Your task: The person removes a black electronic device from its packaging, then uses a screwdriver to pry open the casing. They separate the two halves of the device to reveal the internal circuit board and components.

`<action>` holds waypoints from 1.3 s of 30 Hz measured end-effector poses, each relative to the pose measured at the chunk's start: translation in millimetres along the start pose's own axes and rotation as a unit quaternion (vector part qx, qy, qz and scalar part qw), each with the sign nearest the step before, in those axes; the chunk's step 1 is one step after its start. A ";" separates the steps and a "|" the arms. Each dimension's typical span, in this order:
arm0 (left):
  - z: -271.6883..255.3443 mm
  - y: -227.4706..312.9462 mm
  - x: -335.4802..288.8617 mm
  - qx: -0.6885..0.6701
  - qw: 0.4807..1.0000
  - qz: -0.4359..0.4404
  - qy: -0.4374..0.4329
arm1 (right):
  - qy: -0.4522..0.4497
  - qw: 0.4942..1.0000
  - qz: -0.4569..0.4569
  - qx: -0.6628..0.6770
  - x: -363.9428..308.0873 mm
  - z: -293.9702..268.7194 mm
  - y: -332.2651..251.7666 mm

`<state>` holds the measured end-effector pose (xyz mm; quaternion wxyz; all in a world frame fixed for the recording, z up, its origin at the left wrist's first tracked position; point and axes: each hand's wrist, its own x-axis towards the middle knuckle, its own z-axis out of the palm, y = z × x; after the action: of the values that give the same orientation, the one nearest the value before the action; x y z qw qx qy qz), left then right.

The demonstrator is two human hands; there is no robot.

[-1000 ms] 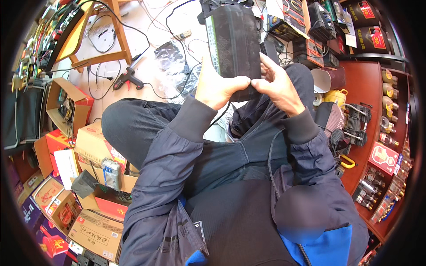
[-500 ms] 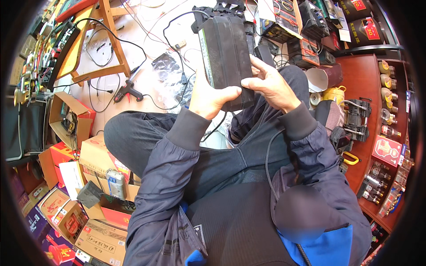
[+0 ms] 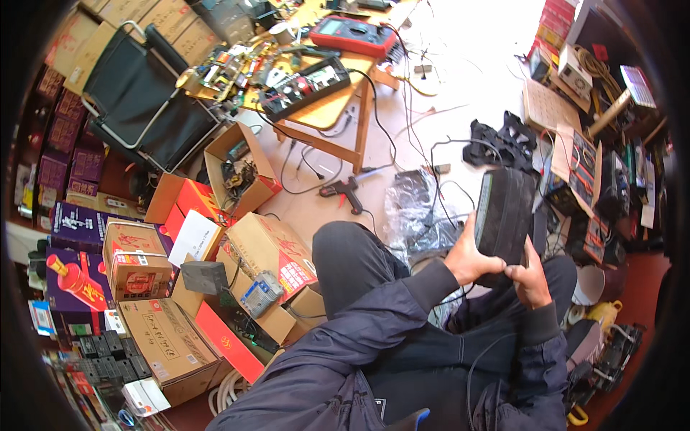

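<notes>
A black oblong box (image 3: 509, 208) with rounded edges, perhaps a battery pack, is held up over my crossed legs. My left hand (image 3: 472, 258) grips its near left side, thumb laid along the lower end. On the near right corner my right hand (image 3: 530, 279) is closed, its thumb tip close to the left thumb. A pale label strip runs along the box's left face. Part of a black cord shows below the box. What the fingers do underneath is hidden.
A glue gun (image 3: 343, 192) and a clear plastic bag (image 3: 411, 205) lie on the floor. Black straps (image 3: 503, 140) are beyond the box. A wooden stool (image 3: 327, 113) carries a red multimeter (image 3: 352, 36). Cartons (image 3: 165, 345) crowd the left, and tools and parts the right.
The view has swung to the left, so box and hands now appear farther right and lower. Both hands keep hold of the box, and the right hand sits nearer its lower end.
</notes>
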<state>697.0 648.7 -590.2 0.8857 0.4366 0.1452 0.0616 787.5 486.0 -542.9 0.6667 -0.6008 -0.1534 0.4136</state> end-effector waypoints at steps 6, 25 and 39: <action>-6.3 -2.8 2.6 0.054 0.998 0.018 0.008 | 0.002 1.000 -0.013 -0.029 1.9 2.1 -8.5; -9.7 5.6 4.7 0.044 0.999 -0.004 0.019 | -0.004 0.999 0.037 -0.026 -0.1 3.0 -8.7; -9.6 -4.7 6.2 0.043 0.999 0.028 0.015 | -0.015 0.999 0.001 -0.033 3.1 4.3 -7.1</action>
<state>699.8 654.6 -600.7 0.8620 0.4769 0.1486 0.0865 789.0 491.6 -536.2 0.6440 -0.6163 -0.1761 0.4177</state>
